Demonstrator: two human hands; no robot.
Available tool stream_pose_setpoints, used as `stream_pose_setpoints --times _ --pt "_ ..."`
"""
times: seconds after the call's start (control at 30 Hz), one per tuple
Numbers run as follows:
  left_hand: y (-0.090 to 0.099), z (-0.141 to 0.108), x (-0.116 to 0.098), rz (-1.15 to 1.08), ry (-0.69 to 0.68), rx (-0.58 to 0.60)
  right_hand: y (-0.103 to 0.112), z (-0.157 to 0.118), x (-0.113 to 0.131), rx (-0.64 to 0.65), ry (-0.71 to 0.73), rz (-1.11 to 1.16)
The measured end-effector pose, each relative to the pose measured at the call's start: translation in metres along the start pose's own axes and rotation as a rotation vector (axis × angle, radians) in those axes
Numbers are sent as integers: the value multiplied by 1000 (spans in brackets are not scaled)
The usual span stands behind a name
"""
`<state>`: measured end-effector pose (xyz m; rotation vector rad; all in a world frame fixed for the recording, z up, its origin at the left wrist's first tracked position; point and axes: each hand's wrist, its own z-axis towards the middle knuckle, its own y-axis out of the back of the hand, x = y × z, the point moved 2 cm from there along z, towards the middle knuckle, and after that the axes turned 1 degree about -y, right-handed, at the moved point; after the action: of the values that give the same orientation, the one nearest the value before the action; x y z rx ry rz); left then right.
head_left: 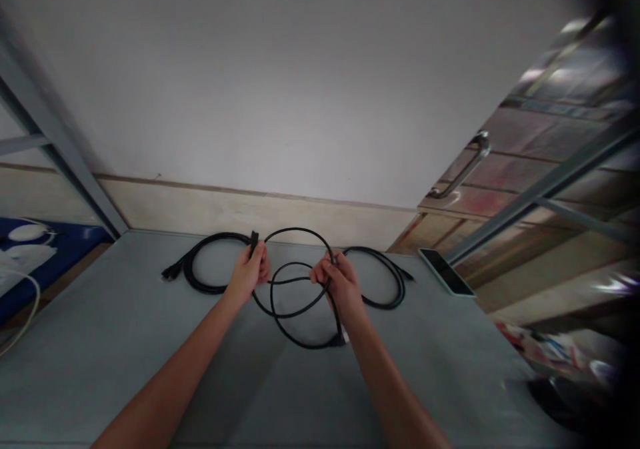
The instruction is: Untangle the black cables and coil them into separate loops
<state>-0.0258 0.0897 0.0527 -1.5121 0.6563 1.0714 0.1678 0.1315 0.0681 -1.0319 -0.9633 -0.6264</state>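
Observation:
My left hand (pixel 250 271) is closed on one end of a black cable (pixel 295 315), whose dark connector sticks up above the thumb. My right hand (pixel 341 281) pinches the same cable, which forms loose loops between and below both hands. The cable's other connector (pixel 337 340) hangs or lies just below my right hand; which, I cannot tell. A coiled black cable (pixel 190 276) lies left of my left hand, its plug pointing left. Another coiled black cable (pixel 400 290) is on the right, beyond my right hand.
The grey table (pixel 125 342) meets a white wall (pixel 260 89) at the back. A phone (pixel 447 272) lies near the table's right edge. Metal posts (pixel 75 162) rise at both back corners. A blue surface (pixel 20 289) with white items is at the left.

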Motion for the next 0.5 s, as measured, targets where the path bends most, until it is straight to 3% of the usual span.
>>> stream_pose_setpoints --times 0.17,0.27,0.33,0.5 --pt "10 1 -17 -157 357 132 10 3 -1 77 -98 -209" --pt "13 0 -20 -174 464 188 13 4 -2 109 -179 -445" --pt "12 0 -18 -177 449 170 14 4 -3 115 -193 -524" --pt "16 6 -15 -200 228 -19 20 0 -4 238 -205 -537"
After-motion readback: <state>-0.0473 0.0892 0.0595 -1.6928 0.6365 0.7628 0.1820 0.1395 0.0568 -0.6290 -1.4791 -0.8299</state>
